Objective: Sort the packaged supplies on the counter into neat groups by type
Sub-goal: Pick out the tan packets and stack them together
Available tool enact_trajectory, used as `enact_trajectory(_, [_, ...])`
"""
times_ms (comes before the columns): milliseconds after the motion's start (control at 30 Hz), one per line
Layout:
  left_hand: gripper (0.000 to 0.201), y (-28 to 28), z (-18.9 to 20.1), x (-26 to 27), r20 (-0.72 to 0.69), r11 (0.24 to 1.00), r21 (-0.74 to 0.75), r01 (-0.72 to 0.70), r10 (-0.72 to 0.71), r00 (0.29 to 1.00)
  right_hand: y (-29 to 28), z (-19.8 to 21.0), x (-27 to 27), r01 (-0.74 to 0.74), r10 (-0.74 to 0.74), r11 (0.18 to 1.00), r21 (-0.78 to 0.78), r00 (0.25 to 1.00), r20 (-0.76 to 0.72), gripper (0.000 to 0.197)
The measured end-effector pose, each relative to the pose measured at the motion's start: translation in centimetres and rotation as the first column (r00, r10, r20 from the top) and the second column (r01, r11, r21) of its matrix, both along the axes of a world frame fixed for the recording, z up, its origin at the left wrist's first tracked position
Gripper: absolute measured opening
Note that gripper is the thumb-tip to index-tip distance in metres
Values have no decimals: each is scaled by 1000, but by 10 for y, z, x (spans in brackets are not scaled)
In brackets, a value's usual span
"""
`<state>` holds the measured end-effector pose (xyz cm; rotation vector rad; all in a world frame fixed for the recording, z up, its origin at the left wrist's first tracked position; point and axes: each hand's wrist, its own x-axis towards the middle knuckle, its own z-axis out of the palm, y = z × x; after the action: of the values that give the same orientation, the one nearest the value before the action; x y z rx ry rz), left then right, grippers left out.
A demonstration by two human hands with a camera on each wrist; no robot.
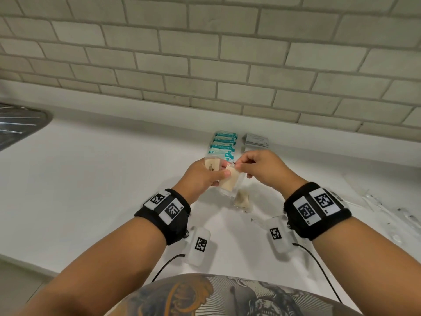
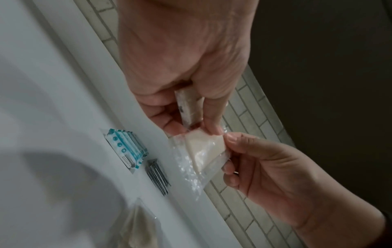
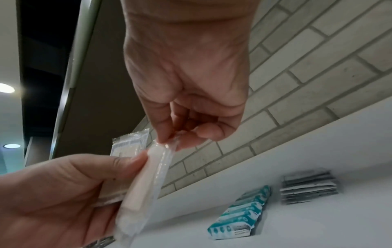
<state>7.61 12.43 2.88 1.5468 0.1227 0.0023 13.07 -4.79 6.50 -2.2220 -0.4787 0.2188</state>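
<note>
Above the white counter (image 1: pixel 114 179) my left hand (image 1: pixel 219 176) grips two clear packets with beige pads inside. The front packet (image 1: pixel 229 182) shows its cream pad (image 2: pixel 203 149) in the left wrist view. The back packet (image 1: pixel 210 166) stands behind it, also seen as a packet (image 3: pixel 129 147) in the right wrist view. My right hand (image 1: pixel 237 166) pinches the top edge of the front packet (image 3: pixel 148 181) between thumb and fingertips. A third beige packet (image 1: pixel 242 199) lies on the counter just below the hands.
A row of teal packets (image 1: pixel 223 144) and a stack of grey packets (image 1: pixel 256 140) lie near the brick wall (image 1: pixel 205 65). Loose clear wrappers (image 1: pixel 376 201) lie at the right. A metal sink drainer (image 1: pixel 18 124) sits at the far left.
</note>
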Motion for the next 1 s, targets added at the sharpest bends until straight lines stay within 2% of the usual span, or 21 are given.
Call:
enact_trajectory(33, [18, 1, 0, -1, -7, 1000, -2, 3, -3, 1000, -1, 0, 2, 17, -7, 994, -110, 996, 86, 10])
enact_trajectory(100, [24, 4, 0, -3, -35, 1000, -23, 0, -1, 999, -5, -1, 10, 120, -12, 916, -382, 962, 274, 18])
enact_trajectory(133, [28, 5, -1, -5, -54, 999, -44, -5, 2, 999, -9, -4, 14, 150, -31, 890, -430, 962, 270, 19])
enact_trajectory(300, [15, 12, -7, -9, -136, 983, -181, -37, 12, 991, -14, -16, 25, 43, -29, 939, -341, 999, 44, 17])
enact_trajectory(433, [25, 18, -12, -9, -193, 963, -259, -69, 19, 981, -8, -25, 25, -40, 26, 950, -310, 998, -49, 13])
enact_trajectory(633, [17, 26, -17, -7, -175, 954, -279, -113, 65, 982, -2, -22, 29, -74, 75, 955, -289, 997, -7, 10])
enact_trajectory(800, [19, 24, -18, -4, -219, 939, -317, -137, 68, 973, -3, -32, 35, -65, 81, 914, -400, 996, 24, 13])
enact_trajectory(867, [24, 23, -18, -4, -191, 933, -347, -95, 29, 981, -4, -42, 36, -57, 76, 895, -442, 997, 25, 12])
enact_trajectory(1000, [30, 24, -21, -5, -149, 958, -285, -11, -33, 988, -3, -59, 35, 17, 23, 858, -513, 997, 72, 8])
